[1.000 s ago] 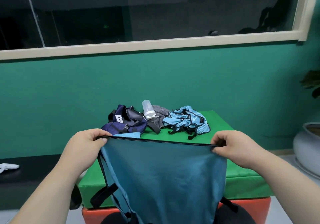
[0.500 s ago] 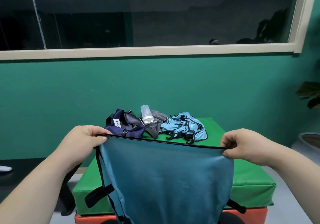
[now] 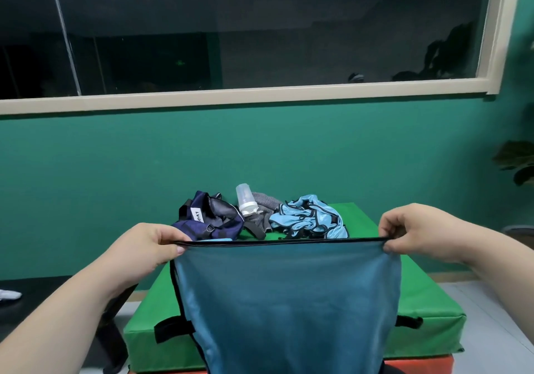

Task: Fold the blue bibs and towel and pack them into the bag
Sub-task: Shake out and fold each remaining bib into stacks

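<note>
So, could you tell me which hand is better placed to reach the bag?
Probably the left hand: it pinches the bib just in front of the navy bag; the right hand holds its far corner.

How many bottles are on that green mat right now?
1: the clear bottle sits between the navy bag and the crumpled light blue bibs. The held bib could hide others.

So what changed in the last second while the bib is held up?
The right hand has moved outward, away from the left hand, so the top edge of the blue bib is stretched wider. Both hands still pinch its upper corners; nothing let go. The bag, bottle and bib pile on the green mat lie unchanged.
</note>
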A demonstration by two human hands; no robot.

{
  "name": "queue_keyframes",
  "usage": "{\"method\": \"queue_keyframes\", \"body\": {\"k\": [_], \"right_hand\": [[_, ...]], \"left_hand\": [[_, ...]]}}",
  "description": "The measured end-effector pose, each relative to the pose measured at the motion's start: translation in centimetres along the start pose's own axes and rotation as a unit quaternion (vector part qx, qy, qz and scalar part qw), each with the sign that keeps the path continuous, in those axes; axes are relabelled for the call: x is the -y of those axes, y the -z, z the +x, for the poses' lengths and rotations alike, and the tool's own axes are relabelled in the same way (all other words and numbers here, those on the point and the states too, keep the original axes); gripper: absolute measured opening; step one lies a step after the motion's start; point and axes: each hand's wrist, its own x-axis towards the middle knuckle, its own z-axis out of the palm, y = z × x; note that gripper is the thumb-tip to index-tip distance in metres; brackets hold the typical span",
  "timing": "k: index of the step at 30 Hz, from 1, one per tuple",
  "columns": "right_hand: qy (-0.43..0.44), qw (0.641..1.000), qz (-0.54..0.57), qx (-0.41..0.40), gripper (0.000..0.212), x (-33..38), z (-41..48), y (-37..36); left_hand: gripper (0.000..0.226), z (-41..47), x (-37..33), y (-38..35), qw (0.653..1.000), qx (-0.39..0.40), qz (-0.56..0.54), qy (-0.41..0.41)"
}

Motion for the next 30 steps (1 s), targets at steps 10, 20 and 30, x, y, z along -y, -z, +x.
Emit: {"method": "queue_keyframes", "body": {"k": [10, 20, 30], "right_hand": [[0.009, 0.998, 0.047, -0.038, 0.023, -0.8, 0.5, 0.5], [0.043, 0.991, 0.118, 0.043, 0.019, -1.2, -0.4, 1.7], [0.045, 0.992, 0.101, 0.063, 0.021, -1.3, -0.3, 3.0]], "left_hand": [[0.025, -0.3, -1.3, 1.1, 0.994, 0.011, 0.109, -0.029], [0.009, 0.6, -1.1, 1.5, 0.998, 0.019, -0.057, 0.030], [0.006, 1.0, -1.3, 1.7, 0.995, 0.025, -0.093, 0.001]]}}
